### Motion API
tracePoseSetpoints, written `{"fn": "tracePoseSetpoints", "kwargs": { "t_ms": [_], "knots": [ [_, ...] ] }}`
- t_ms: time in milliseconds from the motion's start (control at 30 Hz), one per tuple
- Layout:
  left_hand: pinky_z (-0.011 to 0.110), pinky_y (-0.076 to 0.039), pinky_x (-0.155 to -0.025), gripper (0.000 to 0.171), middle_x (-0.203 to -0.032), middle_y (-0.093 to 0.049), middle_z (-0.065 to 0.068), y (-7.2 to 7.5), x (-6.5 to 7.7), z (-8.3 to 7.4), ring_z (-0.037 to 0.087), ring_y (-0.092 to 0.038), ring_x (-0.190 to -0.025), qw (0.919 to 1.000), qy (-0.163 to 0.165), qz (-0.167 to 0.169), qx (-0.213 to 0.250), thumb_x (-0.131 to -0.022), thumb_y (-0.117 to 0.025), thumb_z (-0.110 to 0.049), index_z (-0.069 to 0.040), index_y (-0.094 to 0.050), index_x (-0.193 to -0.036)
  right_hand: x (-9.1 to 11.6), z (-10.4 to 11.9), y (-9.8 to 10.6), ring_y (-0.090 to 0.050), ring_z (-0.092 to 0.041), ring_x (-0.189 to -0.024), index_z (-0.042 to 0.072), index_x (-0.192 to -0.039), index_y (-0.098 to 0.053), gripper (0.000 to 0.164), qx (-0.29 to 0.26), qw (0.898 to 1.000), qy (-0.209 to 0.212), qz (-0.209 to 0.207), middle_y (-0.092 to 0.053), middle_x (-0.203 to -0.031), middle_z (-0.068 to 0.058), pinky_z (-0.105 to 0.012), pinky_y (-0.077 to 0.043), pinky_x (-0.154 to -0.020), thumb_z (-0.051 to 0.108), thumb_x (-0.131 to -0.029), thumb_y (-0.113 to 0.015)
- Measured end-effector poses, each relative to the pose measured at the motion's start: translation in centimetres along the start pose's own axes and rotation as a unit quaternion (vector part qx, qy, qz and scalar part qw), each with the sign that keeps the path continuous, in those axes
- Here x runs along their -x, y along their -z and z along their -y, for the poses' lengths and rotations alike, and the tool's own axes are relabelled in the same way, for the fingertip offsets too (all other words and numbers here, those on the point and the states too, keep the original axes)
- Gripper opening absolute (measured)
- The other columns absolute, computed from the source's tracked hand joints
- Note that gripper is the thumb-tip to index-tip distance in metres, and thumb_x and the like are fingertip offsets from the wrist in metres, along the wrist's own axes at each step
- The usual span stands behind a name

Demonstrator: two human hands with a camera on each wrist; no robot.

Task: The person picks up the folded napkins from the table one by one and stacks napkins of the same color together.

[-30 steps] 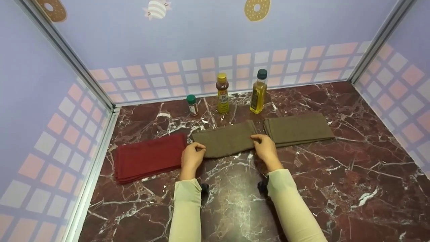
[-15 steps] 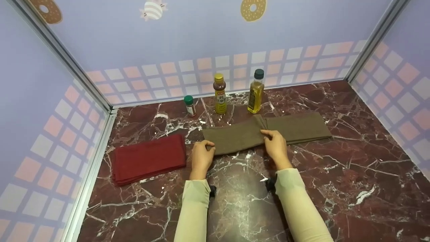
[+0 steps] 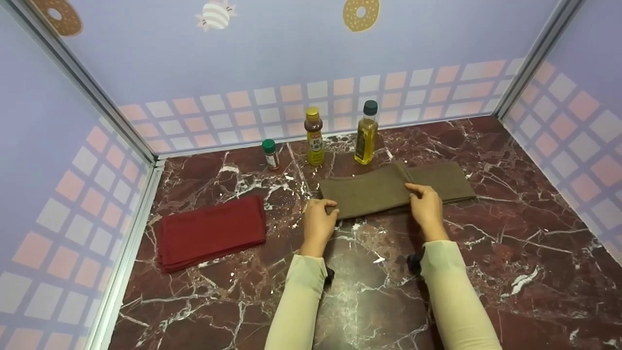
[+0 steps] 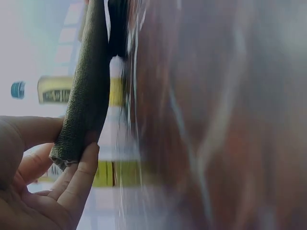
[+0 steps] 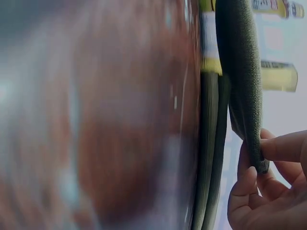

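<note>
Between both hands a folded olive-green cloth (image 3: pixel 367 193) is held just above the tabletop. My left hand (image 3: pixel 319 221) pinches its near left corner; in the left wrist view the thumb and fingers (image 4: pixel 76 191) lie on either side of the cloth's edge. At the near right corner my right hand (image 3: pixel 426 209) pinches it too, as the right wrist view shows with the cloth edge (image 5: pixel 244 91) between thumb and fingers. Under its right part lies another folded olive-green cloth (image 3: pixel 447 182), partly covered by the held one.
A folded red cloth stack (image 3: pixel 214 233) lies on the left of the marble-patterned table (image 3: pixel 369 301). Along the back stand a small green-capped jar (image 3: pixel 271 154), a yellow-capped bottle (image 3: pixel 315 138) and a dark-capped oil bottle (image 3: pixel 366 133). Patterned panels (image 3: pixel 291 53) enclose the back and sides.
Both hands have moved right with the held olive cloth, away from the red stack. Its right part now overlaps the other olive cloth, which it first lay beside.
</note>
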State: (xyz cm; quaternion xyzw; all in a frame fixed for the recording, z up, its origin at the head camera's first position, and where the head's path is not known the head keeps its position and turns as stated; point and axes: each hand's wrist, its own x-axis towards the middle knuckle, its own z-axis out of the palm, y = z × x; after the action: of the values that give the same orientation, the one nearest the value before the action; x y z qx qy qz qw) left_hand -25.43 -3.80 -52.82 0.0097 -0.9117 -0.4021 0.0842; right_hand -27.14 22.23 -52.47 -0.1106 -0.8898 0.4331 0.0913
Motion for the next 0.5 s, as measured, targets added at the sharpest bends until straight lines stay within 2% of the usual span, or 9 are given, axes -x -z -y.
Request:
{"fn": "tracePoseSetpoints", "kwargs": {
  "t_ms": [133,367,500],
  "knots": [
    [0.040,-0.049,-0.092,0.020,-0.111,-0.061,0.011,-1.1,0.2,-1.1,0.030,-0.061,-0.105,0.9998,-0.018,0.008,0.007,-0.086,-0.076,-0.012,-0.008,-0.077,-0.106,-0.3,-0.8,1.2,-0.046,-0.041,-0.131,0.003,-0.128,-0.066,0.034,0.016,1.000,-0.003,-0.020,-0.056,-0.135,-0.024,-0.051,-0.034,-0.110,0.003,-0.097,-0.051],
    [0.037,-0.047,-0.096,0.035,-0.114,-0.059,0.011,-3.1,0.4,-2.5,0.028,-0.060,-0.109,0.9979,-0.045,0.044,0.012,-0.082,-0.081,-0.019,-0.008,-0.074,-0.114,-0.8,-2.0,3.3,-0.043,-0.040,-0.135,0.005,-0.131,-0.065,0.037,0.029,0.998,-0.043,-0.034,-0.053,-0.140,-0.022,-0.051,-0.033,-0.110,0.005,-0.098,-0.048],
    [0.037,-0.047,-0.095,0.035,-0.117,-0.060,0.011,-4.0,0.6,-3.3,0.028,-0.060,-0.110,0.9963,-0.057,0.063,0.004,-0.083,-0.080,-0.020,-0.010,-0.074,-0.116,-1.2,-2.9,4.5,-0.042,-0.041,-0.135,0.006,-0.133,-0.063,0.039,0.037,0.997,-0.054,-0.042,-0.051,-0.142,-0.023,-0.052,-0.033,-0.110,0.004,-0.098,-0.045]
  ]
}}
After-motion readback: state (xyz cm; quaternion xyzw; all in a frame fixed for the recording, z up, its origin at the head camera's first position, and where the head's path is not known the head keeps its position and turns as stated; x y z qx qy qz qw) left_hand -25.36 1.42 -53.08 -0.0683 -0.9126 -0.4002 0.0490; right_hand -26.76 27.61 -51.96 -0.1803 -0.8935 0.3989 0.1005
